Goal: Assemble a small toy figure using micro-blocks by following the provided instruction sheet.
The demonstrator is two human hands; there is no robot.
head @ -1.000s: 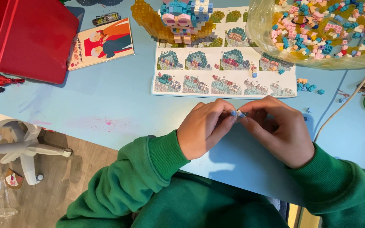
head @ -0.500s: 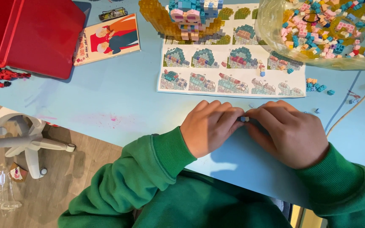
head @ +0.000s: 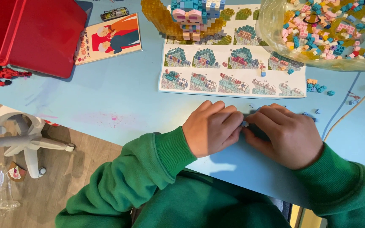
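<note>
I saw the fingers point(head: 233, 122) of my left hand point(head: 210, 128) and right hand point(head: 286, 135) pressed tip to tip, pinching a tiny pale-blue plastic building brick point(head: 244, 123) just above the light-blue tabletop point(head: 119, 101). The brick sat between the fingertips, mostly hidden. I judged it light, rigid and slick, easily dropped, best gripped on its flat sides. Beyond lay a printed sheet of building steps point(head: 233, 71), then a half-built blue-and-amber brick figure point(head: 186, 17) and a clear bag of loose pastel bricks point(head: 330, 29). A red plastic box point(head: 30, 29) stood far left.
</note>
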